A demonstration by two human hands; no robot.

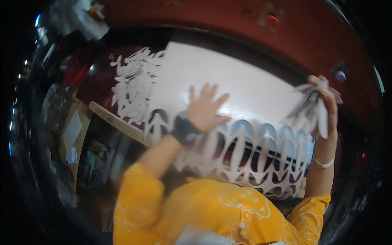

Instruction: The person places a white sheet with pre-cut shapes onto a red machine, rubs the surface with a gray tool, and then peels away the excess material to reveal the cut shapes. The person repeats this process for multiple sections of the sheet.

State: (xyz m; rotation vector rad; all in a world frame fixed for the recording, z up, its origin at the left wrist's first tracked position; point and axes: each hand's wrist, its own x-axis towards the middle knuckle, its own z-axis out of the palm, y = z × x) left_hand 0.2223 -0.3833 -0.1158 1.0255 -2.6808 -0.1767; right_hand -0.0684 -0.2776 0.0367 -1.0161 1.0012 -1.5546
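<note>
A large white sheet [228, 77] lies across the table, its near part cut through with rows of long oval, sole-shaped holes and hanging over the near edge. My left hand [206, 108], with a dark band at the wrist, is spread flat over the sheet just beyond the holes. Raised at the sheet's right end, my right hand [330, 106] grips a bunch of thin white cut-out pieces [308, 110] that fan out below the fingers. Motion blurs the bunch, and its exact shapes are hard to make out.
A heap of loose white cut-out pieces [132, 83] lies left of the sheet on the dark red tabletop [98, 87]. Beyond the table runs a red wall [228, 16]. At the left stand a red round container [77, 67] and a wooden shelf [73, 134] with papers.
</note>
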